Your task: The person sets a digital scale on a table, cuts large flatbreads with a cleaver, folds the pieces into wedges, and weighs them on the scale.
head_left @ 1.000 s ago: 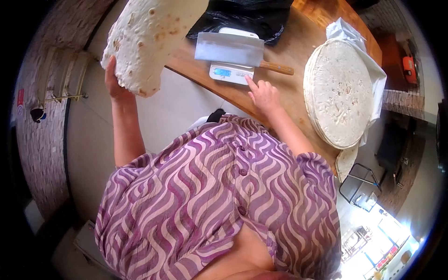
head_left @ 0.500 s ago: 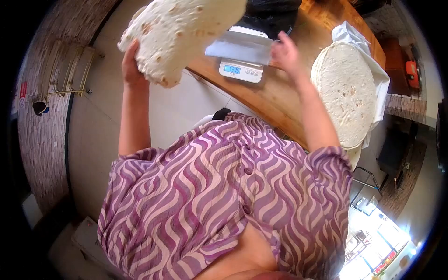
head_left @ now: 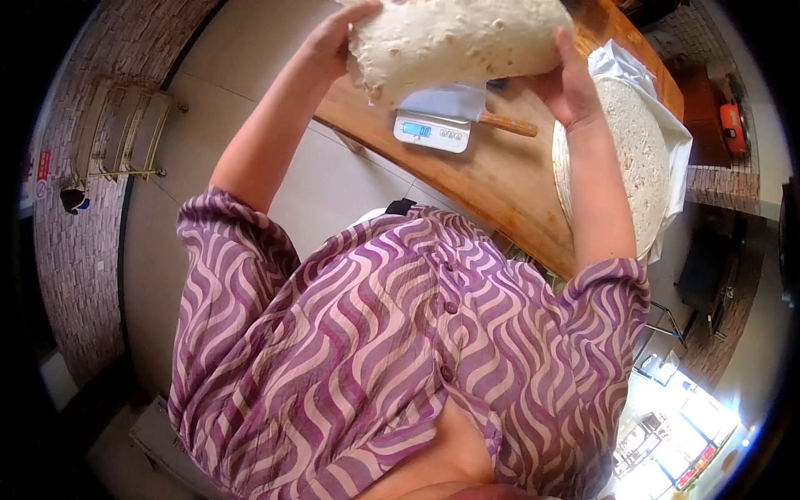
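Note:
A large pale flatbread [head_left: 458, 42] with brown spots hangs folded over between my two hands, above the table's far part. My left hand [head_left: 337, 35] grips its left end and my right hand [head_left: 571, 87] holds its right end, thumb on top. Below the bread stands a white digital kitchen scale [head_left: 431, 132], its display reading about 0.0. Across the scale lies a cleaver with a wide grey blade [head_left: 457, 102] and a wooden handle [head_left: 510, 124] pointing right. The bread hides the scale's far part.
On the right of the wooden table [head_left: 508, 179], a stack of round flatbreads [head_left: 625, 158] rests on white wrapping [head_left: 679, 167]. A gold-coloured rack [head_left: 125, 133] stands by the left wall. An orange-red object [head_left: 733, 129] is at the far right.
My right hand has left the cleaver's handle and taken the flatbread's right end. The bread has moved right and is now folded. The scale's display has changed to about 0.0.

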Tool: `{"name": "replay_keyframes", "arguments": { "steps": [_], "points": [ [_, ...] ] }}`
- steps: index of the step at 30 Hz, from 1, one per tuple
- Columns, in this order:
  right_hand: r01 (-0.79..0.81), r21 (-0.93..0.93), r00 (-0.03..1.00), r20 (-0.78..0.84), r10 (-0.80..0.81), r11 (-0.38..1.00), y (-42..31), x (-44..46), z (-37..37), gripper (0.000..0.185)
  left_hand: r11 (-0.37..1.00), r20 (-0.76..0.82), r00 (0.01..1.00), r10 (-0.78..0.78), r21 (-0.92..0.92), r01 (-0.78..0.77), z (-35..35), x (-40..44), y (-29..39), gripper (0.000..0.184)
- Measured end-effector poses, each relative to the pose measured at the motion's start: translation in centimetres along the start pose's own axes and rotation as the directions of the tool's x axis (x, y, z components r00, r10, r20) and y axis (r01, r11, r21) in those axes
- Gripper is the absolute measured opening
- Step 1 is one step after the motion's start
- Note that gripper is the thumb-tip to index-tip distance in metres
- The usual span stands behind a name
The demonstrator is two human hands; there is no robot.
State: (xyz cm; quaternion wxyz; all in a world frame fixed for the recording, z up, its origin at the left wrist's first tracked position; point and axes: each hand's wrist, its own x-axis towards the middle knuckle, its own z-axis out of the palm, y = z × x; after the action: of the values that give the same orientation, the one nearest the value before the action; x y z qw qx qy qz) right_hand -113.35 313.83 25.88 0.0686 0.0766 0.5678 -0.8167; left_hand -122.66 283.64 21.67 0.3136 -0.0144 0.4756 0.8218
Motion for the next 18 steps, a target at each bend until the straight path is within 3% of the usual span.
{"name": "replay_keyframes", "arguments": {
  "steps": [2, 6, 10, 12, 14, 15, 18],
  "points": [
    [-0.029, 0.080, 0.999, -0.039, 0.032, 0.996, 1.8, -0.3, -0.9, 0.071, 0.998, -0.111, 0.993, -0.047, 0.038, 0.052, 0.2, 1.0, -1.6, 0.045],
    [-0.079, 0.063, 0.964, -0.247, 0.093, 0.995, 6.7, -1.7, -1.8, 0.066, 0.984, -0.090, 0.980, -0.177, -0.009, 0.177, -2.3, 3.1, -5.5, 0.042],
    [-0.072, 0.141, 0.973, -0.207, 0.101, 0.987, 9.6, -1.9, -3.1, 0.064, 0.957, -0.215, 0.949, -0.231, 0.123, 0.261, -2.5, 3.9, -6.8, 0.041],
    [-0.038, 0.133, 0.973, -0.220, 0.067, 0.990, 10.8, -1.9, -3.3, 0.064, 0.938, -0.260, 0.956, -0.139, 0.274, 0.211, -2.5, 4.1, -7.5, 0.046],
    [-0.105, 0.060, 0.957, -0.265, 0.118, 0.993, 11.7, -2.1, -3.6, 0.063, 0.916, -0.294, 0.953, -0.078, 0.355, 0.184, -3.4, 5.2, -8.5, 0.046],
    [-0.142, 0.027, 0.947, -0.287, 0.144, 0.989, 12.1, -2.2, -3.7, 0.063, 0.830, -0.313, 0.947, -0.066, 0.509, 0.226, -5.8, 7.0, -9.3, 0.042],
    [-0.253, -0.107, 0.935, -0.281, 0.215, 0.962, 12.6, -2.0, -4.4, 0.062, 0.618, -0.362, 0.930, 0.064, 0.746, 0.248, -5.7, 6.8, -8.9, 0.051]
  ]
}}
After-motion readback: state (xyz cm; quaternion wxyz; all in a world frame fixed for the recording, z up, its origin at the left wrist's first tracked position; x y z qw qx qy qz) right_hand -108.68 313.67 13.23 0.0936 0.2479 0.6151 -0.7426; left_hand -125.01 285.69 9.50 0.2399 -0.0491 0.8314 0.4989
